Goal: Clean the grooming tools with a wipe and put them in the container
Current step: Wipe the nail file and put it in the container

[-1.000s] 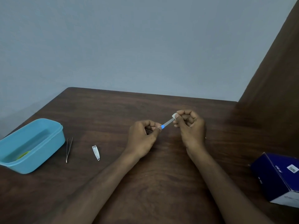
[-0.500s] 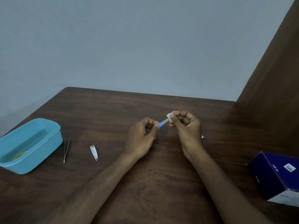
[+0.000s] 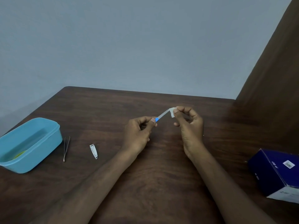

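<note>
Your left hand (image 3: 139,135) pinches the nail file (image 3: 162,115) by its blue end, above the desk (image 3: 161,175); right hand (image 3: 189,123) pinches the wipe (image 3: 172,112) around its tip. Squeeze firmly, drag the full length. Tweezers (image 3: 66,148), clipper (image 3: 93,151) wait beside the container (image 3: 32,144).

Nail file (image 3: 162,115): handle hidden inside my left hand (image 3: 139,133), tip covered by the wipe (image 3: 172,112). Blue container (image 3: 32,143): left end cut off by the edge; yellow-green item inside too blurred to identify. Dark blue box (image 3: 275,173): cut off at right, label print unreadable.
</note>
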The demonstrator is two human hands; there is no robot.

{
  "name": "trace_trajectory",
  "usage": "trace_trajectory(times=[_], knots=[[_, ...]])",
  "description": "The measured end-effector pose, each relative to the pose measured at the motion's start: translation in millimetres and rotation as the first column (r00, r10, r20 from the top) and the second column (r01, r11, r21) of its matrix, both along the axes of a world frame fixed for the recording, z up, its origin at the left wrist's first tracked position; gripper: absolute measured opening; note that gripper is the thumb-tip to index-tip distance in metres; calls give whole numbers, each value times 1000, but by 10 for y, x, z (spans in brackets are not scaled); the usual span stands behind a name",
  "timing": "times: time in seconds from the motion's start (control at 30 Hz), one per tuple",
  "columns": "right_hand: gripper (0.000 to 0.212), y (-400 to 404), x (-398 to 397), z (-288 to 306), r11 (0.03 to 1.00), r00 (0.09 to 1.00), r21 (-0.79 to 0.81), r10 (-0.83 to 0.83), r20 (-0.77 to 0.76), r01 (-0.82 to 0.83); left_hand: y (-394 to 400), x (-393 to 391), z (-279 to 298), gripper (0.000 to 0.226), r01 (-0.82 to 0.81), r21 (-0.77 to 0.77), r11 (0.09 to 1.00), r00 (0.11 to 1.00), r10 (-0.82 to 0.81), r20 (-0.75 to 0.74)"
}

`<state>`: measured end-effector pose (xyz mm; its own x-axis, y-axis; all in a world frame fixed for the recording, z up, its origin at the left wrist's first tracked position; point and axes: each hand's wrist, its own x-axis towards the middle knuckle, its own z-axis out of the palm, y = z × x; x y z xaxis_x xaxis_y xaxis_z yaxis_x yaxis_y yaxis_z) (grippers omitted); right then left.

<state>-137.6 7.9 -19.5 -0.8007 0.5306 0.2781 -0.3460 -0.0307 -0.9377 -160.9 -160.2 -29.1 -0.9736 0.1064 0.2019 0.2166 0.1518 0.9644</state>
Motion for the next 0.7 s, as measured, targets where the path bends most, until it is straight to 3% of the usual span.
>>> trace_trajectory(times=[0.27,0.7], knots=[[18,-189,23,-75,982,988,120,142,61,-148,-5,-30,-33,10,30,-22,999,999,-31,-35],[35,-129,23,-21,998,996,58,-44,80,40,2,14,-4,10,30,-73,997,997,-35,-66]])
